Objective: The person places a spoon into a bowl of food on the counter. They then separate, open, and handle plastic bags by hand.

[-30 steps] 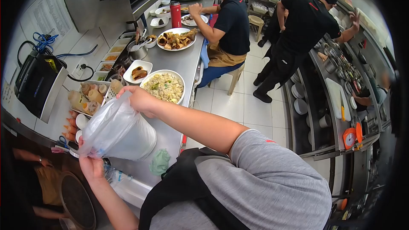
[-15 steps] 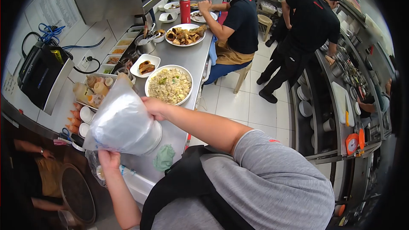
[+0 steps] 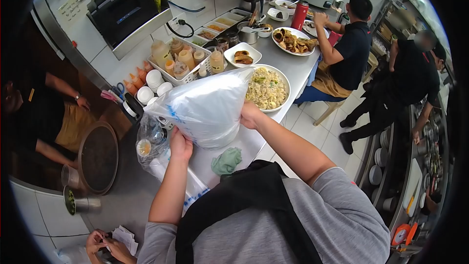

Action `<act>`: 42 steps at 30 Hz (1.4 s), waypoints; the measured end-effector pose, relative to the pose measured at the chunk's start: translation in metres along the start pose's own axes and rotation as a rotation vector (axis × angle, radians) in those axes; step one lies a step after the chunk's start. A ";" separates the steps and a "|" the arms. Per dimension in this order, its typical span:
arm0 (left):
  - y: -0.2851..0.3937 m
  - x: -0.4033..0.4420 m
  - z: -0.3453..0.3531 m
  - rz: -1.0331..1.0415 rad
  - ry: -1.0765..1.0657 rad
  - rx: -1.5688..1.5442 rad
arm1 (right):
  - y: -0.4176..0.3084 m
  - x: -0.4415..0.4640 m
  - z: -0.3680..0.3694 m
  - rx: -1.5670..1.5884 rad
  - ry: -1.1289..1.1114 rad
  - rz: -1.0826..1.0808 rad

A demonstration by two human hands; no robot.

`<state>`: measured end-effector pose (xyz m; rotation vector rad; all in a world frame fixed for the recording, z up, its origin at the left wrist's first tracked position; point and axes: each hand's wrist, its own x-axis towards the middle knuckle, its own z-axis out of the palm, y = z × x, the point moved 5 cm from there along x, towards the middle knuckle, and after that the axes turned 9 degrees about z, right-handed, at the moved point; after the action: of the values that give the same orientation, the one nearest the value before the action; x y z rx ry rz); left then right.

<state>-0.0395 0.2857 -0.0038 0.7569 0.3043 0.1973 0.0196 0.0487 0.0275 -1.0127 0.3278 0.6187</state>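
A large translucent plastic bag (image 3: pixel 207 100) with blue print on its left side stands puffed out over the counter. Its lower part is round, as if around a round container, but the plastic hides what is inside. My left hand (image 3: pixel 180 145) pinches the bag's lower left edge. On the other side my right hand (image 3: pixel 250 115) grips the bag, its fingertips partly hidden behind the plastic. Just beyond the bag is a white plate of fried rice (image 3: pixel 266 88). A crumpled green cloth (image 3: pixel 226 161) lies in front of the bag.
Sauce bottles fill a white basket (image 3: pixel 211 66) along the wall, near stacked small white cups (image 3: pixel 155 79). Farther back are a bowl of browned food (image 3: pixel 243 55) and a plate of fried pieces (image 3: pixel 294 42). A seated person (image 3: pixel 342 39) is at the counter; other people stand or work around.
My view has swung left, bringing another person's hands in at the lower left. The bag is more upright now, covering the white round container whose side showed before.
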 end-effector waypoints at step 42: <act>-0.004 0.011 -0.004 0.032 -0.222 0.271 | 0.063 0.007 -0.048 -0.259 0.169 -0.145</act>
<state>-0.0300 0.2887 -0.0116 1.0437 0.1086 0.1016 -0.0128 0.0335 -0.0433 -1.3297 0.3241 0.4519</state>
